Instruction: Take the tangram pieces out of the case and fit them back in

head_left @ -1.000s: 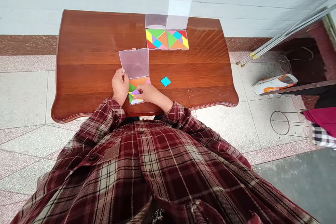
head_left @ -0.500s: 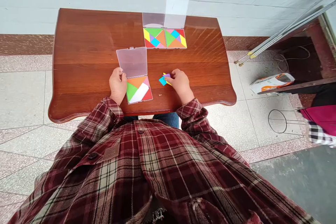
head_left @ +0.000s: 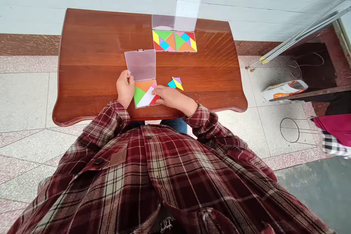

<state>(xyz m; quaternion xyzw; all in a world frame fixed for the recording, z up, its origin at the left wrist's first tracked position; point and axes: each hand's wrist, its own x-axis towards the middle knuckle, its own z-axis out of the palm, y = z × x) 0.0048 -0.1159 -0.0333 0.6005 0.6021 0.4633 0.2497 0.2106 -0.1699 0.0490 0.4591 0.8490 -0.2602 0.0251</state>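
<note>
An open clear plastic case (head_left: pixel 144 93) lies near the table's front edge, its lid (head_left: pixel 140 65) folded back. Green, orange, pink and red puzzle pieces sit in its tray, with a white bare patch between them. My left hand (head_left: pixel 124 88) grips the case's left edge at the hinge, fingers curled. My right hand (head_left: pixel 171 97) reaches to the tray's right side, fingertips touching the red piece (head_left: pixel 155 99). To the right lie loose blue (head_left: pixel 171 84), yellow (head_left: pixel 178 84) and purple (head_left: pixel 177 79) pieces, clustered together on the wood.
Two more open cases (head_left: pixel 174 41) with full colourful puzzles stand at the back of the brown wooden table (head_left: pixel 90 51), lids against the tiled wall. A cardboard box (head_left: pixel 283 89) lies on the floor at the right, beside a dark shelf edge.
My right hand carried the purple and yellow pieces out of the tray, set them beside the blue piece, then came back to the tray's right edge. My left hand stayed put.
</note>
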